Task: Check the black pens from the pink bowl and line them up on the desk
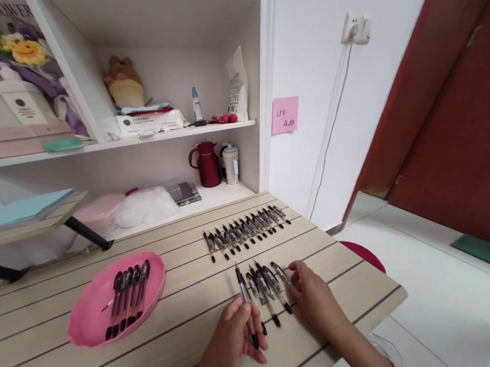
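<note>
My left hand (233, 339) is closed around a black pen (244, 300), pinching its lower end so the pen points away from me over the wooden table (63, 366). My right hand (311, 293) rests on the table with its fingertips touching the right end of a short row of black pens (267, 286) lying side by side. Farther back lies a longer row of several black pens (245, 230). At the left, a pink tray (91, 322) holds several more black pens (128, 298).
Behind the table stands a white shelf unit (170, 136) with a dark red jug (206, 164), a white cup (231, 164), bags and boxes. A pink sticky note (284, 115) hangs on the wall. The table's right edge drops to a white tiled floor (437, 303).
</note>
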`<state>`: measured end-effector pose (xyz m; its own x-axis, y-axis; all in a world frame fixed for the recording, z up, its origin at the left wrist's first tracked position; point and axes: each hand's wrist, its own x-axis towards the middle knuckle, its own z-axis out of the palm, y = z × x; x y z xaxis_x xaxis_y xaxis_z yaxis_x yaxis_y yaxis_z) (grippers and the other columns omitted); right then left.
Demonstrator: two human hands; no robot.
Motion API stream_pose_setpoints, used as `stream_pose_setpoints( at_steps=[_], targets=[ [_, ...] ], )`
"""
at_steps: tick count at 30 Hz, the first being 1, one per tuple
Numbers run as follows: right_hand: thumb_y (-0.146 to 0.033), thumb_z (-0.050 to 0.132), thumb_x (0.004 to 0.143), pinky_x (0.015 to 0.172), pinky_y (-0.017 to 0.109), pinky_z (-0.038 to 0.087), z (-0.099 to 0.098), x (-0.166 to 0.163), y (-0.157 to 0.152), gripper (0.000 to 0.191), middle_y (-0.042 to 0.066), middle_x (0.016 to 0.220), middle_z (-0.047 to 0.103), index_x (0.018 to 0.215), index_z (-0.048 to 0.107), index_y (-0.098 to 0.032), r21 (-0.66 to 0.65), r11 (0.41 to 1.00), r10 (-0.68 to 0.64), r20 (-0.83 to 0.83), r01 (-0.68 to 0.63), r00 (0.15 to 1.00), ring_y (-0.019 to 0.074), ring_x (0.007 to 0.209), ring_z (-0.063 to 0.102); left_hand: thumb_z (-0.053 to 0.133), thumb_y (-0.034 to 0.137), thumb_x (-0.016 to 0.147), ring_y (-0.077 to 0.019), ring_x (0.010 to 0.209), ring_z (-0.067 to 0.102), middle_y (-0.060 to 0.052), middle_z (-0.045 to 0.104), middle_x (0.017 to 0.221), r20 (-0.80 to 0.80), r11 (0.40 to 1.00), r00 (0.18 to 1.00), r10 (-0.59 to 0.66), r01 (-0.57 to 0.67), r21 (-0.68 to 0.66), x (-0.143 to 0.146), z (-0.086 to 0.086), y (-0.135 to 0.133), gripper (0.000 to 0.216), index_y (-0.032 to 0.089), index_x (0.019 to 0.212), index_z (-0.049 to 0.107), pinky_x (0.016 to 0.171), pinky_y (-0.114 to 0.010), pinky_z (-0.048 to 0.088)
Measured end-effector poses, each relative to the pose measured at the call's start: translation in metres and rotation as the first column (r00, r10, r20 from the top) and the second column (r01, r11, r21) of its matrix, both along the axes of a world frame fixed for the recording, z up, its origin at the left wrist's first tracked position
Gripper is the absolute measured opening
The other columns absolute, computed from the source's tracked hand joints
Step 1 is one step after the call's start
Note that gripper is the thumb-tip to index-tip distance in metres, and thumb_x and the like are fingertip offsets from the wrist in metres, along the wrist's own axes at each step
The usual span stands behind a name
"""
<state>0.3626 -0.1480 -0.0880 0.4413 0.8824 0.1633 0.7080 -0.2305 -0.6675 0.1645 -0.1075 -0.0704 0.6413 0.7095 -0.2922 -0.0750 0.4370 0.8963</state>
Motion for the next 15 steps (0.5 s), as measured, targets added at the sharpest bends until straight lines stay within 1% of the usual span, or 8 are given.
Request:
stream_pose_setpoints(
  at_steps=[4,5,7,9,10,12,14,15],
  targets=[
    [-0.018,0.044,0.071,0.064,0.029,0.039,0.001,0.003,-0.009,0.028,0.002,0.074,0.061,0.098,0.05,-0.021,-0.014,1.0,-0.011,-0.047,0.011,0.999,0.0176,0.067,0.057,0.045,0.048,0.078,-0.0064,0.038,0.045,0.004,0.05,0.057,-0.031,0.994,0.997,-0.066,0.068,0.079,-0.003,-0.005,0.002,0.033,0.017,0.088,0.049,0.033,-0.016,0.032],
    [-0.02,0.044,0.071,0.065,0.03,0.04,0.003,0.005,-0.012,0.027,0.002,0.075,0.061,0.097,0.052,-0.021,0.007,1.0,-0.022,-0.066,0.023,0.998,0.018,0.068,0.057,0.045,0.047,0.078,-0.0057,0.037,0.043,0.004,0.05,0.056,-0.057,0.991,0.995,-0.083,0.088,0.102,-0.003,-0.005,0.001,0.033,0.016,0.09,0.049,0.032,-0.015,0.029],
    [-0.024,0.047,0.072,0.069,0.032,0.041,0.008,0.01,-0.016,0.025,0.004,0.079,0.061,0.094,0.056,-0.021,0.092,0.995,-0.015,-0.139,0.028,0.99,0.0194,0.073,0.057,0.045,0.045,0.078,-0.0046,0.036,0.04,0.005,0.049,0.055,-0.116,0.978,0.985,-0.124,0.141,0.153,-0.004,-0.003,-0.001,0.032,0.016,0.092,0.05,0.031,-0.014,0.023],
    [-0.029,0.051,0.071,0.068,0.032,0.042,0.014,0.01,-0.017,0.022,0.004,0.076,0.06,0.089,0.06,-0.02,0.172,0.985,0.03,-0.304,0.023,0.952,0.0193,0.072,0.056,0.043,0.042,0.079,-0.004,0.035,0.036,0.006,0.048,0.054,-0.18,0.961,0.97,-0.164,0.199,0.195,-0.004,0.0,-0.004,0.031,0.016,0.093,0.051,0.031,-0.014,0.021],
    [-0.032,0.053,0.07,0.064,0.031,0.042,0.018,0.008,-0.016,0.021,0.003,0.071,0.059,0.085,0.062,-0.019,0.19,0.981,0.06,-0.42,0.023,0.906,0.018,0.068,0.054,0.042,0.041,0.08,-0.0037,0.035,0.035,0.006,0.047,0.054,-0.208,0.952,0.962,-0.176,0.22,0.211,-0.004,0.002,-0.006,0.03,0.016,0.093,0.051,0.031,-0.014,0.02],
    [-0.035,0.06,0.067,0.053,0.026,0.039,0.028,0.001,-0.014,0.022,0.0,0.063,0.056,0.081,0.062,-0.018,0.204,0.978,0.11,-0.654,0.035,0.749,0.0133,0.056,0.05,0.04,0.039,0.081,-0.0035,0.035,0.033,0.006,0.047,0.053,-0.247,0.94,0.951,-0.184,0.243,0.238,-0.004,0.005,-0.009,0.028,0.016,0.093,0.051,0.033,-0.015,0.019],
    [-0.035,0.066,0.064,0.046,0.022,0.034,0.037,-0.009,-0.011,0.025,-0.001,0.062,0.055,0.08,0.062,-0.017,0.22,0.974,0.154,-0.805,0.048,0.573,0.0091,0.051,0.045,0.04,0.038,0.081,-0.0036,0.036,0.034,0.006,0.047,0.053,-0.263,0.931,0.946,-0.189,0.258,0.258,-0.003,0.008,-0.011,0.027,0.016,0.092,0.051,0.034,-0.015,0.02],
    [-0.035,0.069,0.062,0.045,0.021,0.033,0.042,-0.014,-0.009,0.026,-0.001,0.064,0.055,0.079,0.063,-0.016,0.235,0.971,0.176,-0.844,0.054,0.506,0.0077,0.051,0.044,0.04,0.039,0.081,-0.0038,0.037,0.035,0.006,0.047,0.054,-0.269,0.927,0.944,-0.193,0.265,0.265,-0.003,0.009,-0.011,0.027,0.016,0.092,0.051,0.035,-0.016,0.021]
  ],
)
